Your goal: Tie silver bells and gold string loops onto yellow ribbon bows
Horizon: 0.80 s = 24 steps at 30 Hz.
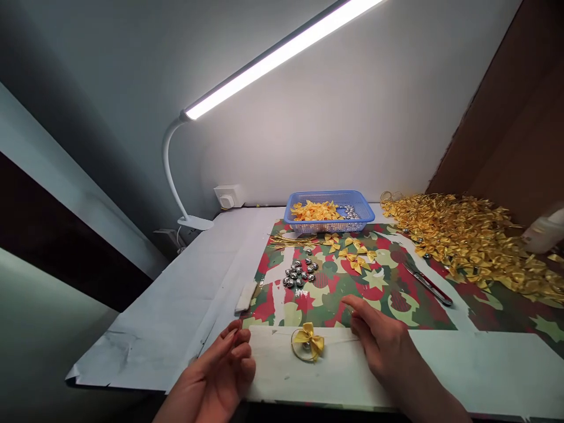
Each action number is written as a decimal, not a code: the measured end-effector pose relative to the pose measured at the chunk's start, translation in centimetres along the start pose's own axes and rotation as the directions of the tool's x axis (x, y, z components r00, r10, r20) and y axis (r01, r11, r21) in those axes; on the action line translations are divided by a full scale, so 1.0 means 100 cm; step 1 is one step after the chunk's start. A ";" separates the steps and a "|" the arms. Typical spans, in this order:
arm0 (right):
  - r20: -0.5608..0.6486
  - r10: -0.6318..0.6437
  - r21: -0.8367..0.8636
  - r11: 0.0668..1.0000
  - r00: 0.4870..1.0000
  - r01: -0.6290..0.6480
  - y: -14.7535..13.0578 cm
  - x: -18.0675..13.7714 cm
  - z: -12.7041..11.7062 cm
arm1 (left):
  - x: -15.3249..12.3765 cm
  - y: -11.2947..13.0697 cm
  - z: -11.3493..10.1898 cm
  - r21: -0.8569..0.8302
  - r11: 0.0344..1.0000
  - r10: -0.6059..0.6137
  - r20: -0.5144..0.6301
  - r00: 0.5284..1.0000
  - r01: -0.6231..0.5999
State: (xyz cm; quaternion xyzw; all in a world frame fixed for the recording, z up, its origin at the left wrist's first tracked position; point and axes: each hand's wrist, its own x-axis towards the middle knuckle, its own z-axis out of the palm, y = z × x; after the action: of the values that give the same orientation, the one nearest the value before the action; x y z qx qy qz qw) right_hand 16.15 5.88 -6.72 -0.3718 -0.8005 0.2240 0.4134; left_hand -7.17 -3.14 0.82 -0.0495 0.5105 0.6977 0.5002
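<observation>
A gold ribbon bow (309, 339) lies on the white strip at the table's front, a thin gold ring (294, 351) looping out on its left. Part of a silver bell shows under the bow. To its left is my left hand (220, 367), palm partly up, fingers curled and thumb against the index finger. My right hand (388, 338) is on the other side, fingers bent and closed, the index finger reaching above the thumb. A faint thin line runs from the bow toward the right fingertips. What either hand pinches is too fine to make out.
Silver bells (299, 273), gold cords (293, 241) and several bows (356, 258) lie on the patterned sheet. Behind stands a blue basket (289, 222) of bows and bells. A utility knife (427, 285) and a large bow heap (476, 235) are right. A lamp (282, 61) hangs overhead.
</observation>
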 end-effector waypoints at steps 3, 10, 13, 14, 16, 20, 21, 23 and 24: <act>0.022 -0.012 -0.006 1.000 1.000 0.012 0.001 -0.001 -0.002 | 0.003 0.001 -0.003 0.048 0.998 0.031 0.003 1.000 -0.032; 0.055 -0.041 -0.012 0.999 0.998 0.041 -0.002 -0.007 -0.011 | -0.002 0.000 0.000 0.152 0.978 0.134 0.060 0.989 -0.141; 0.040 -0.034 -0.030 0.999 0.999 0.036 0.000 -0.007 -0.013 | -0.008 -0.005 0.000 0.473 0.824 0.272 0.155 0.950 -0.313; 0.036 -0.026 -0.034 0.999 0.999 0.027 0.001 -0.006 -0.013 | -0.010 -0.007 -0.001 0.624 0.670 0.335 0.229 0.914 -0.402; 0.031 -0.004 -0.037 0.999 1.000 0.005 0.004 -0.005 -0.014 | -0.012 -0.008 -0.003 0.794 0.272 0.386 0.427 0.817 -0.544; 0.025 0.016 -0.024 1.000 1.000 -0.015 0.008 -0.004 -0.013 | -0.012 -0.004 -0.006 0.754 -0.062 0.283 0.642 0.713 -0.654; 0.027 0.018 -0.019 1.000 0.999 -0.017 0.009 -0.004 -0.013 | -0.011 -0.002 -0.006 0.746 -0.053 0.254 0.653 0.713 -0.664; 0.029 0.025 -0.008 1.000 0.999 -0.025 0.009 -0.004 -0.012 | -0.010 -0.001 -0.007 0.752 0.085 0.184 0.633 0.752 -0.654; 0.027 0.031 -0.004 0.999 0.999 -0.031 0.009 -0.004 -0.012 | -0.009 0.000 -0.008 0.755 0.234 0.164 0.590 0.791 -0.612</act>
State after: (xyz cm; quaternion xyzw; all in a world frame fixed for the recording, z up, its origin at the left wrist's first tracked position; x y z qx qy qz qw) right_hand 17.65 6.21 -6.81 -0.3820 -0.8005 0.2340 0.3981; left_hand -7.03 -4.35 0.97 0.5134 0.6945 0.3799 0.3312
